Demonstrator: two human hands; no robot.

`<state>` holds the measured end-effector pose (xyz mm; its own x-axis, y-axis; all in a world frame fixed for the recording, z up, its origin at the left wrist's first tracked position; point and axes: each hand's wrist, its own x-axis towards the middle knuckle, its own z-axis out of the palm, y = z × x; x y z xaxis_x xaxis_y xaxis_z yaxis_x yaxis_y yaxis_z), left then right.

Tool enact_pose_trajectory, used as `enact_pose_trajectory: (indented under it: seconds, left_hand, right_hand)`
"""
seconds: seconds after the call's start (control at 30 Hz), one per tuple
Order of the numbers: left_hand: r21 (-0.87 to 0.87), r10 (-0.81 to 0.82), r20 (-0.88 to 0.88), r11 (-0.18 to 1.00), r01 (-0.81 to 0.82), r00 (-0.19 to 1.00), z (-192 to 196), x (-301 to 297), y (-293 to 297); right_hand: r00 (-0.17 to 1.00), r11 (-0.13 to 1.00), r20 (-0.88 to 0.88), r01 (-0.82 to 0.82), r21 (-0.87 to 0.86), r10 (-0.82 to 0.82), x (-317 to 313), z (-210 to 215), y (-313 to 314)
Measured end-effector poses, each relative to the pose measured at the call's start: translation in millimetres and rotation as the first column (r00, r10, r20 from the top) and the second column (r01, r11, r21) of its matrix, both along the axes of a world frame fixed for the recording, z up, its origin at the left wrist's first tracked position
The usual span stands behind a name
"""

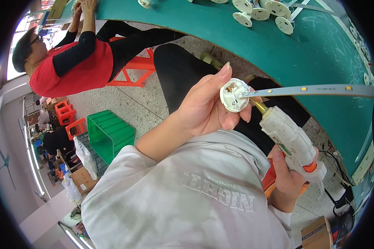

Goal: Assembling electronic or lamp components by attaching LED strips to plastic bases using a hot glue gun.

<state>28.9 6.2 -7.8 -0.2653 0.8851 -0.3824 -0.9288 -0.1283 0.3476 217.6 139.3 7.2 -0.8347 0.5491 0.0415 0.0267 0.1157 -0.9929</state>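
Note:
My left hand (210, 103) is closed round a round white plastic cap (234, 102), thumb on its upper rim and fingers beneath. Wires and a whitish blob show inside the cap. From it an LED strip (307, 90) with small yellow chips stretches away to the right. In my right hand (286, 180) is a white hot glue gun (289, 135), held by its handle. Its brass nozzle points up and left, close beside the cap's lower right edge; whether it touches cannot be told.
A green worktable (320, 54) curves across the top and right, bearing several round white caps (259, 13) with strips. To the left, a person in a red top (72, 70) sits on a red stool (139, 66). A green crate (111, 135) and a cardboard box (318, 234) stand on the floor.

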Motion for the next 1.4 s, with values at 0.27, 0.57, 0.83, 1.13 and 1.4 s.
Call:
enact_pose_trajectory:
  seconds: [0.27,0.57,0.83,1.13,1.4]
  left_hand:
    - [0.082,0.102,-0.075,0.992,-0.095,0.992,2,3,1]
    - [0.14,0.082,-0.112,0.988,-0.066,0.99,-3,1,-1]
    - [0.119,0.113,-0.285,0.989,-0.082,0.952,-1,2,0]
    - [0.024,0.07,-0.505,0.997,-0.067,0.86,-3,5,-5]
    - [0.109,0.132,-0.362,0.989,-0.099,0.923,-3,-1,-5]
  right_hand:
    - [0.992,0.997,0.121,0.05,-0.062,-0.042,7,3,-4]
    - [0.99,0.994,0.125,0.075,-0.075,-0.065,11,-3,-5]
    - [0.981,0.994,0.182,0.046,0.104,-0.065,36,-22,2]
    - [0.99,0.997,0.128,0.061,-0.049,-0.054,12,-6,-5]
    - [0.987,0.988,0.084,0.127,0.09,-0.134,4,-3,-7]
